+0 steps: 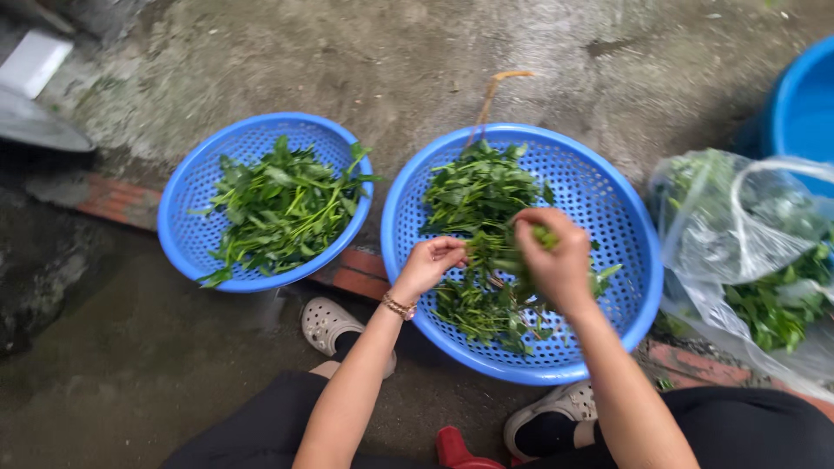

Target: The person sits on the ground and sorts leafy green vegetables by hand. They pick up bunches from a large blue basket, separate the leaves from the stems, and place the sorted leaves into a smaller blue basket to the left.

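Both hands, left (432, 263) and right (552, 259), pinch one leafy stem (497, 258) between them, over the greens (483, 193) in the basket (617, 217).

1. The large basket (621, 217) is blue plastic, smooth and a little glossy, with many small holes in its wall.
2. The small basket (187, 195) is the same perforated blue plastic.
3. The greens (482, 195) have soft, matt leaves and thin smooth stems.
4. The bag (738, 230) is thin clear plastic, wrinkled and shiny.
5. The ground (365, 61) is rough grey concrete, matt and stained.
6. The bricks (360, 274) look coarse, red and worn.
7. The bracelet (399, 307) on the left hand (430, 263) looks like shiny metal.
8. The clogs (326, 323) are matt beige plastic or rubber with holes.
9. The tub (804, 108) is smooth blue plastic.
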